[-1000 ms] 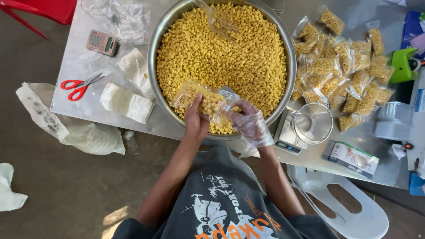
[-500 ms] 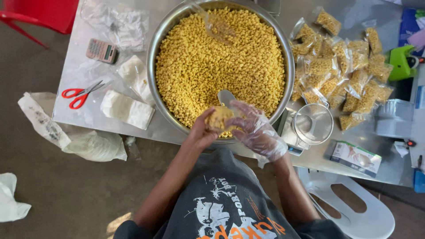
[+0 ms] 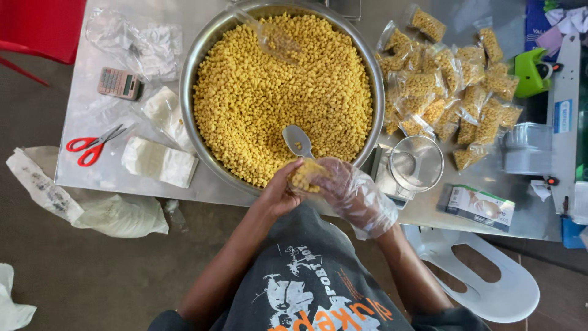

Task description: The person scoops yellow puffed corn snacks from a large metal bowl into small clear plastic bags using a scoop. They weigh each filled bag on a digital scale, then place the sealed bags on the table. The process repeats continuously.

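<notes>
Scissors with red handles lie near the left edge of the shiny metal table, with a small pink calculator behind them. Next come folded white cloths close to the front edge, just beside the big round metal bowl full of yellow snack bits. A grey spoon rests in the bowl near its front rim.

At that front rim, the bare left hand is curled shut around a small clear plastic bag of yellow snack bits. The right hand in a thin clear plastic glove is also closed on the same bag from the other side, so both hands touch it and each other.

Just right of the hands, a round clear lid sits by the front edge. Behind it, a heap of filled clear snack bags covers the back right part of the table. A small box lies at the front right edge.

Open room shows on the brown floor to the left, and a white plastic chair stands on the right.
</notes>
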